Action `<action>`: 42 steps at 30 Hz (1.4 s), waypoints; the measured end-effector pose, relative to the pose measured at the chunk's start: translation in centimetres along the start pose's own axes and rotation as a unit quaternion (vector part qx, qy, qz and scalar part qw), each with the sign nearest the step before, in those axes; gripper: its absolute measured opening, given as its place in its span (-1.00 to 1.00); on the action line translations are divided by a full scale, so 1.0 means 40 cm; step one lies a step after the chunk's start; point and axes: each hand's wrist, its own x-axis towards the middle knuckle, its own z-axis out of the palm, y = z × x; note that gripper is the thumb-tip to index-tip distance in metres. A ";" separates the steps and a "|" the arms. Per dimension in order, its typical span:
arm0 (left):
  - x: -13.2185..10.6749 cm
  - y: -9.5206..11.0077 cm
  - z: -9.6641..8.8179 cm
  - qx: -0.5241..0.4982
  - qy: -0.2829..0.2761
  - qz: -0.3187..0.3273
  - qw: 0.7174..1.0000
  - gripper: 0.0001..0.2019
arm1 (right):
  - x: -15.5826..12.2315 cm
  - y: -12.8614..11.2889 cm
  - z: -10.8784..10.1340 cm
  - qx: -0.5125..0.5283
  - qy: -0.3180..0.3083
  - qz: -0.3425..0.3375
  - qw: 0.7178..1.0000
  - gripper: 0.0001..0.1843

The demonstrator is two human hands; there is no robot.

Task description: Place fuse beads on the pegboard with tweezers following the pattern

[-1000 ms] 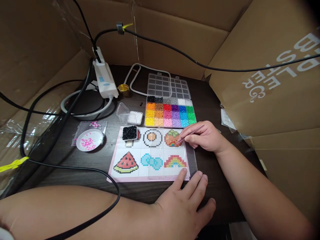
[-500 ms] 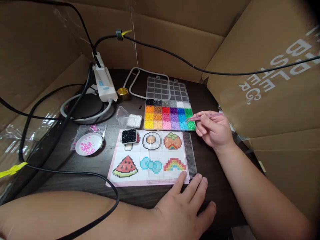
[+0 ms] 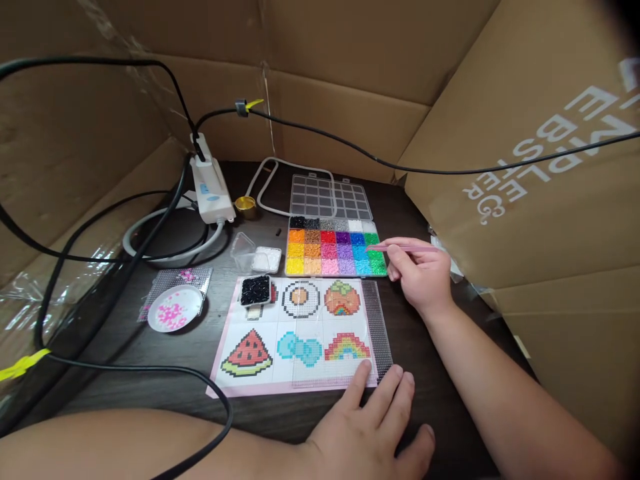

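My right hand (image 3: 423, 277) grips pink tweezers (image 3: 407, 247). Their tips are over the blue and green compartments at the right of the bead box (image 3: 334, 248), which is sorted by colour; whether a bead is between them is too small to tell. My left hand (image 3: 367, 417) lies palm down with fingers spread at the front edge of the pattern sheet (image 3: 253, 393). Its index fingertip touches the clear pegboard (image 3: 345, 381) just below the rainbow picture. A few coloured beads stand on the pegboard over the persimmon picture.
A small tub of black beads (image 3: 255, 291) sits on the sheet, with a tub of white beads (image 3: 267, 259) behind it. Left of these, a white dish of pink beads (image 3: 175, 309) rests on another pegboard (image 3: 200, 279). Black cables (image 3: 125, 367) cross the left side near a power strip (image 3: 211, 193).
The view has tilted up, so the table sits lower in the picture. The tweezers' tips have shifted slightly toward the back of the bead box. My left hand stays in place.
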 end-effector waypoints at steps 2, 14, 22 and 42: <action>0.001 -0.001 -0.005 -0.002 -0.011 0.005 1.000 -0.62 | -0.012 -0.020 -0.002 -0.013 -0.080 -0.003 0.997 -0.81; -0.003 0.003 0.000 0.005 -0.013 0.002 1.000 -0.61 | -0.027 -0.031 0.014 0.007 -0.289 0.069 0.955 -0.84; -0.007 0.004 -0.002 -0.004 -0.019 0.004 1.000 -0.59 | -0.030 -0.018 0.010 0.009 -0.295 0.084 0.952 -0.84; -0.002 0.003 -0.008 -0.018 -0.031 0.005 0.999 -0.59 | -0.025 -0.015 0.007 0.037 -0.223 0.080 0.971 -0.82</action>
